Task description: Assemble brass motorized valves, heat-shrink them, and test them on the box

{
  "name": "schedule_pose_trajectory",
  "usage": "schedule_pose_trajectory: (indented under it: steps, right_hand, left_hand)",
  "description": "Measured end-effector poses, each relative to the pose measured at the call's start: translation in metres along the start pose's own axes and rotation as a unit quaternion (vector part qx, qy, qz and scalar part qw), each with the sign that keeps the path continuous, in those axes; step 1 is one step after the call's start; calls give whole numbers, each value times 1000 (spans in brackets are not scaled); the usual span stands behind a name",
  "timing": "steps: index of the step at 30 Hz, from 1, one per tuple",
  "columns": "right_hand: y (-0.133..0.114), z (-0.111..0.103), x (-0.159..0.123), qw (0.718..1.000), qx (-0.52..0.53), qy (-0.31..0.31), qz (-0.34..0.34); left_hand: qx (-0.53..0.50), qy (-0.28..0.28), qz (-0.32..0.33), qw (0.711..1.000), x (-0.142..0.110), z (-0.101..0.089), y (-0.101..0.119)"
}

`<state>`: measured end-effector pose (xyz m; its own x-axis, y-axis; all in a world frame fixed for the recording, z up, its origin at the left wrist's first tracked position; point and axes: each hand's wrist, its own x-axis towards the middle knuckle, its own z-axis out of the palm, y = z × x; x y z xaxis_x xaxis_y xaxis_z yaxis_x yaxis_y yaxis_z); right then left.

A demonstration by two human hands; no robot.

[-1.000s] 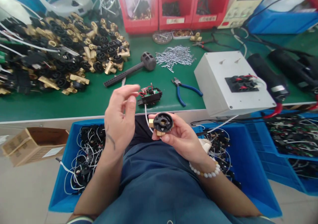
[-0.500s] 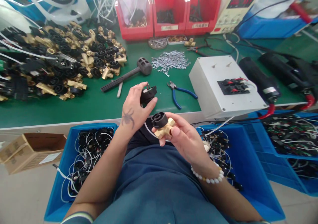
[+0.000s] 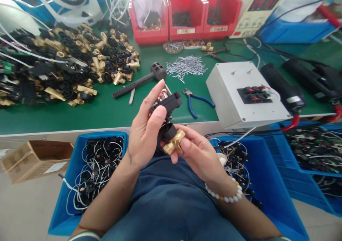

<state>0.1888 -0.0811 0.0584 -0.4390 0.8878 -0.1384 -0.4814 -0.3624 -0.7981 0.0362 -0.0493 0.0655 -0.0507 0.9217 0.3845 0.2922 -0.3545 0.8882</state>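
My left hand (image 3: 148, 132) is closed round a black plastic housing (image 3: 171, 104) with wires showing at its top. Below it, my right hand (image 3: 196, 150) grips a brass valve body (image 3: 175, 141) between thumb and fingers. A round black collar (image 3: 169, 131) tops the brass part, and the housing sits right above it; whether the two are joined I cannot tell. On the bench behind lie a black rubber mallet (image 3: 141, 80) and blue-handled cutting pliers (image 3: 197, 100).
Brass and black fittings (image 3: 80, 63) are heaped at the left. Metal clips (image 3: 185, 67) lie before red bins (image 3: 187, 16). A grey box (image 3: 247, 91) stands at the right. Blue crates (image 3: 61, 212) with wired black parts flank my lap.
My left hand has turned and brought the black housing right and down, over the collar of the brass valve body. My right hand keeps its grip with the brass part tilted more.
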Motion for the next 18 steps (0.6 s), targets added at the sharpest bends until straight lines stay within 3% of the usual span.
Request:
schedule_pose_trajectory:
  steps: [3,10,18]
  right_hand:
    - [-5,5,-7,1000,3,-13,6]
    - [-6,4,-9,996,-67,54,-34]
    - [-9,6,-10,999,-37,20,-24]
  left_hand:
    - [-40,-35,-37,998,-5,1,2]
    - [-98,33,-87,991,0,-5,7]
    - [-154,-15,-135,979,-4,-1,21]
